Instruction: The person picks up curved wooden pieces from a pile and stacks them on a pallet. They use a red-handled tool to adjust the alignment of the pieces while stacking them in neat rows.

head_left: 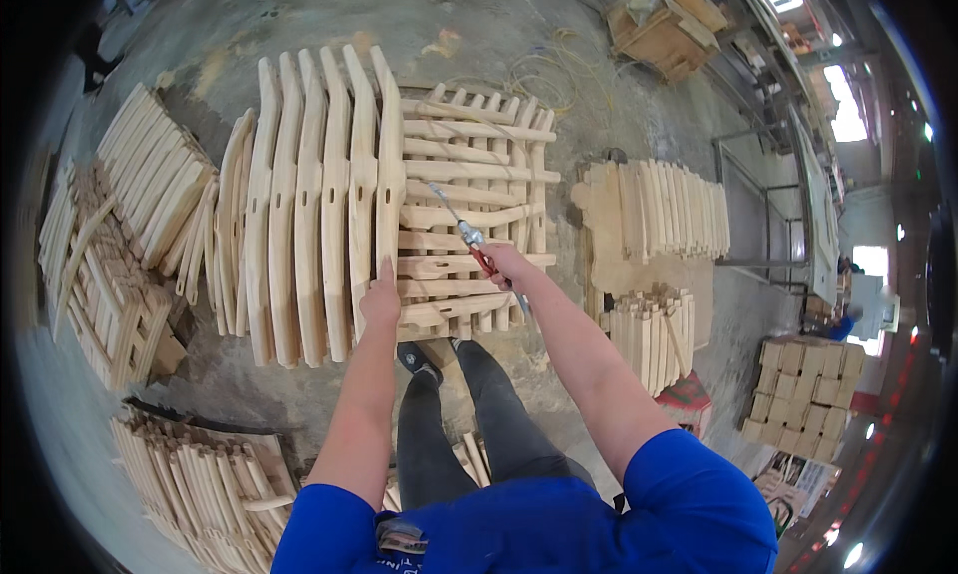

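Note:
My right hand is closed around the red handle of a trigger gun with a silver body and a long thin nozzle. The nozzle points up and left, over the wooden slats near the row of long pieces. My left hand rests on the lower half of the rightmost curved wooden leg, index finger stretched along it; its other fingers are partly hidden. Several similar legs lie side by side to its left, with slots at mid-length. Beneath and to the right is a crosswise stack of slats.
Stacks of wooden parts lie at the left, with more at the lower left. Others stand on cardboard at the right. A hose coils on the floor beyond. Cartons are piled at the far right.

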`<action>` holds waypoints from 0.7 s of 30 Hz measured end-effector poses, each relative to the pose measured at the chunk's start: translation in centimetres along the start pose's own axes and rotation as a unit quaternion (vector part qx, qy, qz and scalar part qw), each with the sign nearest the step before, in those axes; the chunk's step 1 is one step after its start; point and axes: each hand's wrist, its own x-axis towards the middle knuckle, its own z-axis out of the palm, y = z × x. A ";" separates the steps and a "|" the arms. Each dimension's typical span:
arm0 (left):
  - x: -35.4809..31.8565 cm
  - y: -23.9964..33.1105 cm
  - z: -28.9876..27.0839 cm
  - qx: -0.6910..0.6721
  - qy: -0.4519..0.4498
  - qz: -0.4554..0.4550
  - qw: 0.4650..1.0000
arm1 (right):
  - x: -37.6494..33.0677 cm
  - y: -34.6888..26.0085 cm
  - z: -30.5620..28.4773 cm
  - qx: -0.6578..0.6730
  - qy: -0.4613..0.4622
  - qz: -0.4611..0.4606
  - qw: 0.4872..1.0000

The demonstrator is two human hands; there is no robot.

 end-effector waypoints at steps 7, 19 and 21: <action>0.1 -0.7 0.5 0.001 0.016 -0.010 1.000 | 2.6 -1.9 0.7 -0.019 0.007 0.016 1.000; 0.5 1.1 0.7 0.050 -0.022 -0.046 0.997 | 7.6 -0.4 -2.0 0.010 -0.058 0.055 0.997; 0.6 1.3 0.6 0.058 -0.030 -0.053 0.996 | 8.1 -0.1 -2.3 0.062 -0.041 0.035 0.997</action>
